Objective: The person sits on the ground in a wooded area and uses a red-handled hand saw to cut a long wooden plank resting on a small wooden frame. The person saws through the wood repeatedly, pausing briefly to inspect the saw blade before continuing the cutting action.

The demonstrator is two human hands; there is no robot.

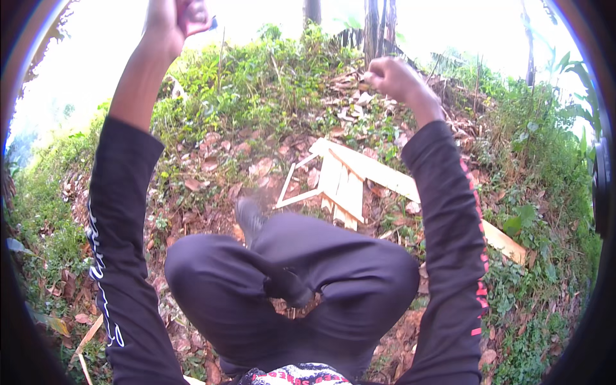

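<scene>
On leaf litter (210, 163) beyond the knees (199, 260), pale wooden boards (330, 174) look partly joined, the remaining work unclear; the right hand (399, 80) is curled closed, seemingly empty; whether the half-curled left hand (174, 18) holds anything, I cannot tell

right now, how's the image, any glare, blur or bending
Head view: the sky is blown out white; the left hand is washed pale; the forward shoe looks smeared; the wooden boards are clearer; a dark fisheye border curves around the scene.
</scene>
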